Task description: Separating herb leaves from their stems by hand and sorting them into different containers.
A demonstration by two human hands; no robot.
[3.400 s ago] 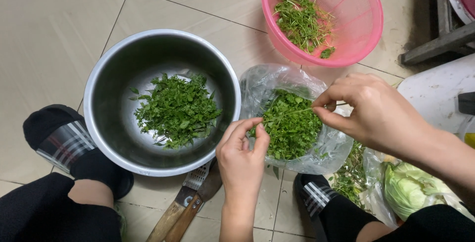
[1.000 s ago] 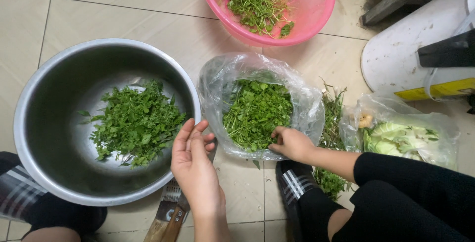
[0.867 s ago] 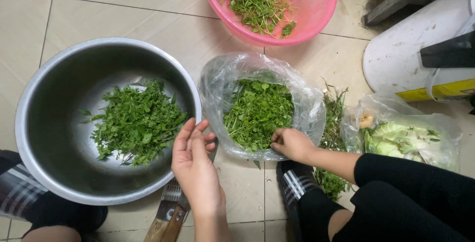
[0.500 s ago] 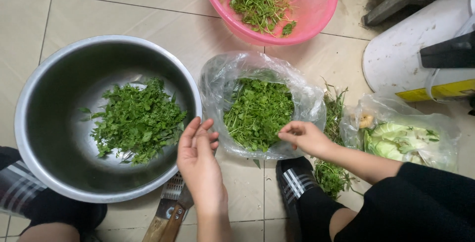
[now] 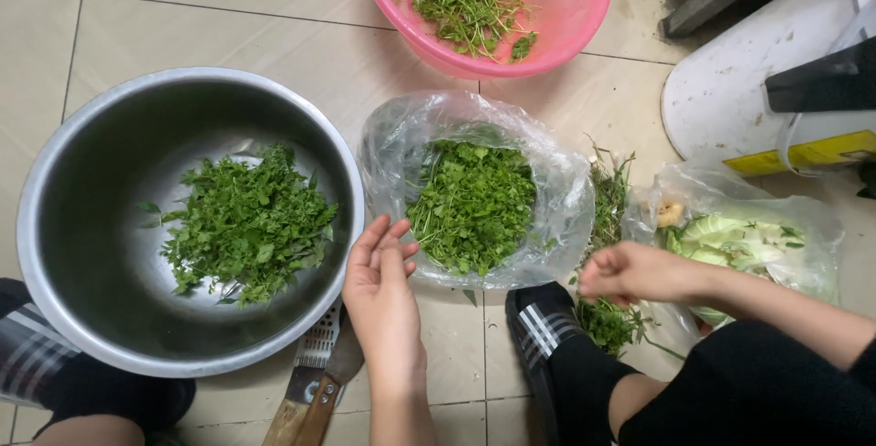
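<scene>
The pink basket point(image 5: 557, 17) is cut off at the top edge, so only its lower part w/ thin green stems shows. The white round thing point(image 5: 730, 108) at top right is cut off too, & the dark & yellow bits on it are hard to make out. The wooden-handled tools point(image 5: 315, 382) run out of the bottom edge; one has a flat metal part w/ little holes.

The right hand point(image 5: 634, 273) is curled in a loose fist beside the clear plastic bag point(image 5: 392, 136), over a small pile of stems point(image 5: 607, 323) on the floor. Can't tell if it holds a stem; the fingers hide it. The left hand point(image 5: 383, 286) is open, palm up, fingers straight, empty. It sits between the steel bowl point(image 5: 55, 227) & the bag, just by the bowl's rim.

The bag is thin, crinkly & see-through, open at the top, full of small leafy greens point(image 5: 474, 200). The bowl is big, round, shiny metal, w/ a heap of picked leaves point(image 5: 246, 227) in the middle. A 2nd clear bag point(image 5: 803, 227) at right holds pale green cabbage-like leaves; the arm hides part of it. Floor is smooth beige tile point(image 5: 182, 8). Black slippers w/ white stripes point(image 5: 538, 327) show at the bottom.
</scene>
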